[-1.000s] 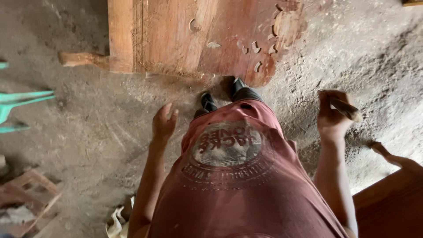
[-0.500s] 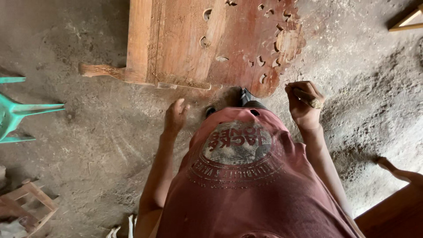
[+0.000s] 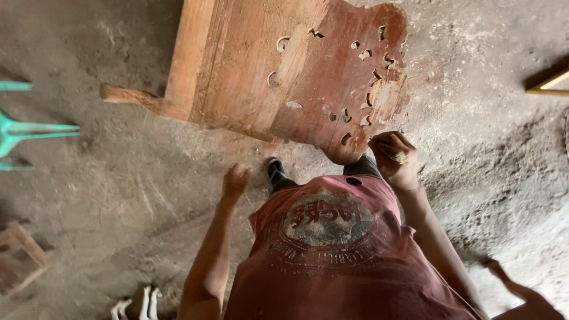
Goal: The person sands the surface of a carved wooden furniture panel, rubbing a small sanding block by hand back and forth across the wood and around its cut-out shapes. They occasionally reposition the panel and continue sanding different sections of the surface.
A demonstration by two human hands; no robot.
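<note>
A reddish carved wooden panel with curly cut-out holes lies on the dusty floor in front of my feet. My right hand is closed around a small tool with a pale handle, right at the panel's near carved edge. My left hand hangs loose and curled above the floor, holding nothing, a little short of the panel's near edge. My red printed shirt fills the lower middle of the view, and one dark shoe shows below the panel.
Turquoise plastic legs poke in at the left edge. A small wooden stool or frame sits lower left, a wooden strip upper right, a curved wooden leg lower right. Sawdust covers the floor.
I have stepped closer to the panel, which now fills more of the view. My right hand with the tool has moved from out at my right side to the panel's carved edge.
</note>
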